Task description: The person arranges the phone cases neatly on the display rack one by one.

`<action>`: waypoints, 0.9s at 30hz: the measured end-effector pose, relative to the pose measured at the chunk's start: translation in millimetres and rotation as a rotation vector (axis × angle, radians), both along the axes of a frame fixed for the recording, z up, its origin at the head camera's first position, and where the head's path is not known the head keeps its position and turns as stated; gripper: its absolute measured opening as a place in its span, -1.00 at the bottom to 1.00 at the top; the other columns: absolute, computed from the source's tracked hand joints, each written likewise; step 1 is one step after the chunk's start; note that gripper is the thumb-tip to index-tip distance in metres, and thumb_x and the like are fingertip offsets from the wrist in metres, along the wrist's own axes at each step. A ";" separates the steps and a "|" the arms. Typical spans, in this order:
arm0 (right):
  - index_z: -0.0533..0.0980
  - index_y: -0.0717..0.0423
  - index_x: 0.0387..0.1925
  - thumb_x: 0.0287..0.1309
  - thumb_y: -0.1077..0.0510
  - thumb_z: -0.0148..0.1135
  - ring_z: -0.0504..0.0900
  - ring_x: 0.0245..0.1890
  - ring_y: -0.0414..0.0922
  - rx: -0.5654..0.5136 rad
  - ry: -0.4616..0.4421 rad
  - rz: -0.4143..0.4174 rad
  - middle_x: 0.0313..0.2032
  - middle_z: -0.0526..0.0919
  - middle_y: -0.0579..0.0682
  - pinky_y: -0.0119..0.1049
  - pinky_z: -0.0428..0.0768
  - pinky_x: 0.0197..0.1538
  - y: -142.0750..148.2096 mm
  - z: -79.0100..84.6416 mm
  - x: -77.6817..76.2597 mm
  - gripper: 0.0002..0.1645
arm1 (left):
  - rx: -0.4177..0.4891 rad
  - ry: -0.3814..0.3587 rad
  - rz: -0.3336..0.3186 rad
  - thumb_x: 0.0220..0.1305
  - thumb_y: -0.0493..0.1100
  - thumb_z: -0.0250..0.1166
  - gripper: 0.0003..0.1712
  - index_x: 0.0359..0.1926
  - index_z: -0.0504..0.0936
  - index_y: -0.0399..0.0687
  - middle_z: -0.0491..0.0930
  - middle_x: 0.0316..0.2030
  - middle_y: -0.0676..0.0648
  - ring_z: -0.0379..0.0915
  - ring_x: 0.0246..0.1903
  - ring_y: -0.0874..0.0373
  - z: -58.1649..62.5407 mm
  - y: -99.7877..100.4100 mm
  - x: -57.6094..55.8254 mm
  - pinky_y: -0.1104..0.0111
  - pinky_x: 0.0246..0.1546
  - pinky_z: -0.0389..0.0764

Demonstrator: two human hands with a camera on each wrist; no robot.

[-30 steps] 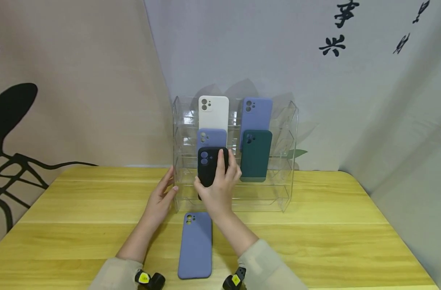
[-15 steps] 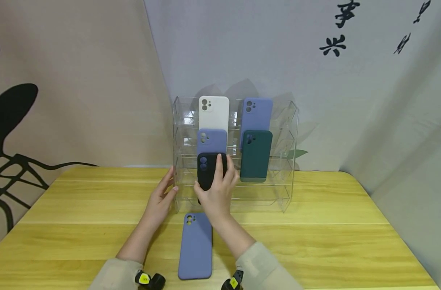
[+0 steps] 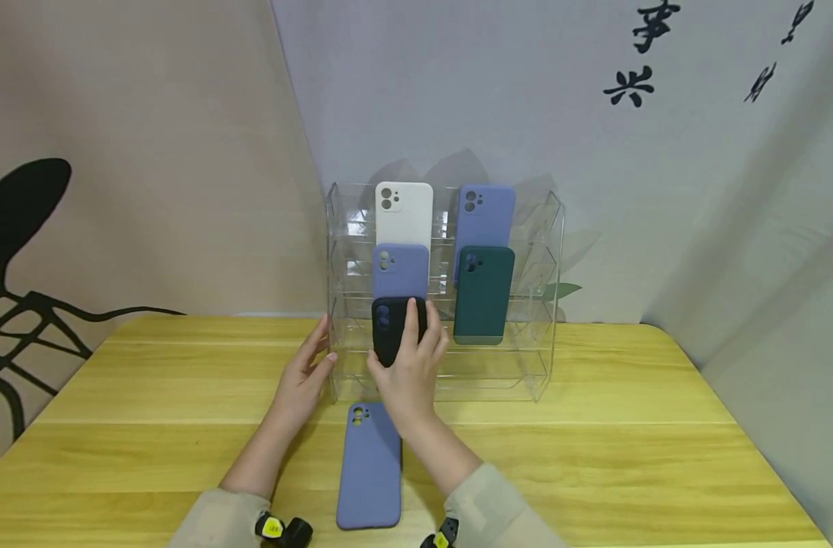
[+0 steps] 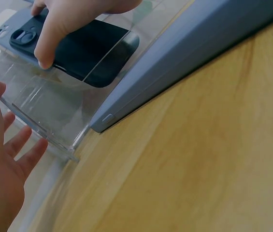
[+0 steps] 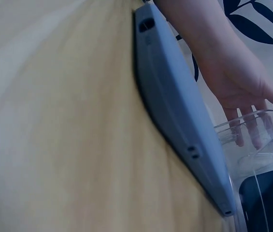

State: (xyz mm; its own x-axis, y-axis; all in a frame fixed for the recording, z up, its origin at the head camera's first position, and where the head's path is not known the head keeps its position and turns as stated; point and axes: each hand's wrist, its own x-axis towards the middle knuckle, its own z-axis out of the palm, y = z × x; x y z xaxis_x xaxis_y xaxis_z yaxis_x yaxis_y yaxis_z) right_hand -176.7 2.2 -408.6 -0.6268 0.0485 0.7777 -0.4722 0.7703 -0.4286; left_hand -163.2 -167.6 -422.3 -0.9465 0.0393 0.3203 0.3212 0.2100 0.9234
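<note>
My right hand (image 3: 411, 379) grips a black phone case (image 3: 391, 323) by its edges, thumb at the left and fingers over the front right. The case leans in a lower tier of a clear acrylic rack (image 3: 484, 393). In the left wrist view its bottom end (image 4: 107, 63) shows behind the clear front panel. My left hand (image 3: 305, 378) touches the rack's left side, fingers straight along the outside and thumb at the front edge. Flat on the table before the rack lies a blue-purple phone case (image 3: 370, 468), partly overlapped by the right wrist.
Higher in the rack stand a white case (image 3: 404, 209), a purple case (image 3: 400, 266) behind the black one, another purple case (image 3: 486, 213) and a dark green case (image 3: 484, 297). The wooden table (image 3: 615, 426) ends at a wall hanging (image 3: 491, 91).
The right hand has lowered the black phone case slightly within the rack, showing more of the purple case behind it. The left hand and the case on the table have stayed put.
</note>
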 end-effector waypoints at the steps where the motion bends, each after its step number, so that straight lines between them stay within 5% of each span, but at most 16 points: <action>1: 0.07 0.19 0.42 -0.28 0.13 0.61 0.15 0.20 0.27 0.003 -0.005 -0.004 0.34 0.06 0.31 0.14 0.40 0.12 -0.1 -0.4 0.4 0.25 | -0.003 -0.002 0.000 0.43 -0.32 0.06 -0.30 0.49 0.07 0.09 0.13 0.41 -0.16 0.15 0.28 -0.17 -0.2 -0.2 -0.2 -0.12 0.23 0.24; 5: 0.07 0.19 0.42 -0.26 0.13 0.60 0.15 0.19 0.27 -0.002 -0.023 0.003 0.34 0.05 0.30 0.14 0.38 0.13 -0.2 -2.3 1.7 0.24 | -0.008 -0.014 0.004 0.42 -0.33 0.05 -0.30 0.49 0.06 0.05 0.11 0.41 -0.17 0.14 0.28 -0.18 1.8 -0.2 0.6 -0.12 0.24 0.23; 11: 0.05 0.16 0.43 -0.24 0.14 0.60 0.13 0.20 0.26 -0.034 -0.043 0.015 0.33 0.03 0.29 0.12 0.43 0.11 0.5 -5.0 4.5 0.24 | -0.023 -0.033 0.003 0.42 -0.38 0.02 -0.34 0.47 0.05 -0.15 0.08 0.40 -0.29 0.13 0.27 -0.27 26.6 7.0 14.6 -0.16 0.23 0.21; 14: 0.03 0.16 0.43 -0.22 0.13 0.59 0.11 0.21 0.25 -0.036 -0.056 0.018 0.34 0.02 0.27 0.08 0.45 0.11 1.3 -5.3 5.3 0.24 | -0.023 -0.034 0.006 0.42 -0.39 0.02 -0.34 0.47 0.05 -0.16 0.09 0.40 -0.29 0.13 0.27 -0.27 26.2 7.3 14.3 -0.15 0.23 0.22; 21: 0.05 0.11 0.41 -0.24 0.08 0.61 0.12 0.23 0.23 -0.042 -0.049 0.023 0.32 0.04 0.29 0.08 0.46 0.10 4.0 -4.8 4.0 0.25 | -0.016 -0.015 0.011 0.43 -0.33 0.04 -0.31 0.49 0.06 0.03 0.10 0.41 -0.18 0.14 0.28 -0.19 0.0 -0.6 0.1 -0.12 0.24 0.23; 27: 0.08 0.08 0.38 -0.21 0.04 0.60 0.14 0.22 0.21 -0.057 -0.053 0.033 0.32 0.03 0.26 0.06 0.47 0.08 8.5 1.7 6.0 0.18 | -0.001 0.007 0.000 0.43 -0.32 0.06 -0.31 0.49 0.07 0.05 0.12 0.41 -0.17 0.16 0.27 -0.18 -1.5 -0.3 -0.7 -0.12 0.23 0.25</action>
State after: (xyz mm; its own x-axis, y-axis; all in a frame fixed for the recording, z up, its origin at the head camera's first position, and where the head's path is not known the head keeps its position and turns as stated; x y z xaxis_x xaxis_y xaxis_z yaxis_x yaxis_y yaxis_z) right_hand -170.7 10.7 -406.8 -0.6692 0.0708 0.7397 -0.4721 0.7282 -0.4969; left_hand -163.9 -167.9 -423.8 -0.9443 0.0391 0.3268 0.3275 0.2110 0.9210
